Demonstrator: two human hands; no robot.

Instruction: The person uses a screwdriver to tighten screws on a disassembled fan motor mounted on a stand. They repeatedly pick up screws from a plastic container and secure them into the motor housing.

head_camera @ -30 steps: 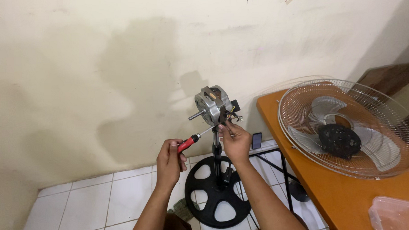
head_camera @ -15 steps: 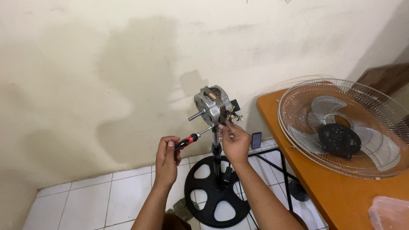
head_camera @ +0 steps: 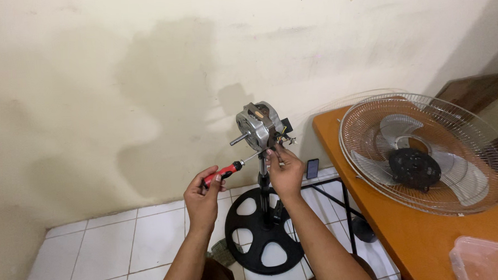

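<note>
The bare fan motor [head_camera: 258,125] sits on top of a black stand pole [head_camera: 263,178], at about 12 o'clock from both hands, its shaft stub pointing toward 9 o'clock. The pole rises from a round black spoked base [head_camera: 263,233] on the white tiled floor [head_camera: 125,243].

The left hand [head_camera: 202,195] is closed around the red-and-black handle of a screwdriver [head_camera: 230,169]. The shank runs toward 2 o'clock, and its tip meets the underside of the motor (the exact contact point is too small to tell).

The right hand [head_camera: 286,172] is raised just under the motor's rear side, fingers pinched together at the wiring there. Whether it grips a wire or a small part cannot be told.

At 3 o'clock from the motor, an orange table [head_camera: 429,244] carries the wire fan guard [head_camera: 426,150], lying flat with the pale blades and a black hub inside. A clear plastic container [head_camera: 485,258] sits at the table's near corner.
</note>
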